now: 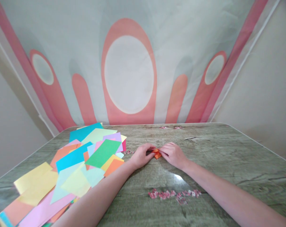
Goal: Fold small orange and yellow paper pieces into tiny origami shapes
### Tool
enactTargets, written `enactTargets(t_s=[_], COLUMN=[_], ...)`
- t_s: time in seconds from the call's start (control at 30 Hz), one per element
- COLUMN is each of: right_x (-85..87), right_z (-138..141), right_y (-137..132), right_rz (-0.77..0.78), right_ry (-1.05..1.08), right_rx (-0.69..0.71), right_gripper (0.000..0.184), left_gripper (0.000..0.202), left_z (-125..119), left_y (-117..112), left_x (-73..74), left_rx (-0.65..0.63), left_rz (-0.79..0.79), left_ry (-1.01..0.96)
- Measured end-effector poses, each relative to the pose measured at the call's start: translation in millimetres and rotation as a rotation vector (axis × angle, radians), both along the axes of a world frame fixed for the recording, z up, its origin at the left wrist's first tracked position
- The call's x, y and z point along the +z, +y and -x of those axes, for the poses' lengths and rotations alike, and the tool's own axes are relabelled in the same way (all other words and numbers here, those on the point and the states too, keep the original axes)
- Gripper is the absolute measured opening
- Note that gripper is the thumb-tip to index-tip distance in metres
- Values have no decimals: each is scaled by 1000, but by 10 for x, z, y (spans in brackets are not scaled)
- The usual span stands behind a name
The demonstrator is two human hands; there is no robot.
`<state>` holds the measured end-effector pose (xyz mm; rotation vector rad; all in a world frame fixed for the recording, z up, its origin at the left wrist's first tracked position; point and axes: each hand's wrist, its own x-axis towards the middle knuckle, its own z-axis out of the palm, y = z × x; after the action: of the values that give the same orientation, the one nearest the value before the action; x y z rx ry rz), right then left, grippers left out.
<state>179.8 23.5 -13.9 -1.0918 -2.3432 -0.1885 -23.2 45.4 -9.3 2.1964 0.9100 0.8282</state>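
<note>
Left hand (141, 156) and right hand (173, 154) pinch the orange paper (157, 154) at mid-table.
I have the fingers of both curled shut on it from either side, tips pressing it to the table (216, 151). It looks folded down small already, though I cannot tell which crease is in hand. The heap of coloured sheets (81, 160) beside my left arm lies flat, unfolded.

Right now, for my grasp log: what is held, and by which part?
Small orange folded paper: left hand pinches its left end, right hand its right end.
</note>
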Motion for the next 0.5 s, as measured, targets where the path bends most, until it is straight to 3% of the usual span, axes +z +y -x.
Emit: enactTargets(t_s=[0.1, 0.3, 0.5], right_x=[-16, -46, -70], right_z=[14, 11, 19], right_y=[0, 12, 26], right_rz=[1, 25, 50], right_ry=[35, 108, 120], right_rx=[-41, -68, -79], right_gripper=[19, 16, 15], left_gripper=[25, 21, 20], left_z=[1, 14, 19], left_y=[-7, -16, -24], left_x=[12, 28, 65], left_rx=[43, 252, 267], left_rz=[-33, -108, -112], left_ry=[31, 178, 268])
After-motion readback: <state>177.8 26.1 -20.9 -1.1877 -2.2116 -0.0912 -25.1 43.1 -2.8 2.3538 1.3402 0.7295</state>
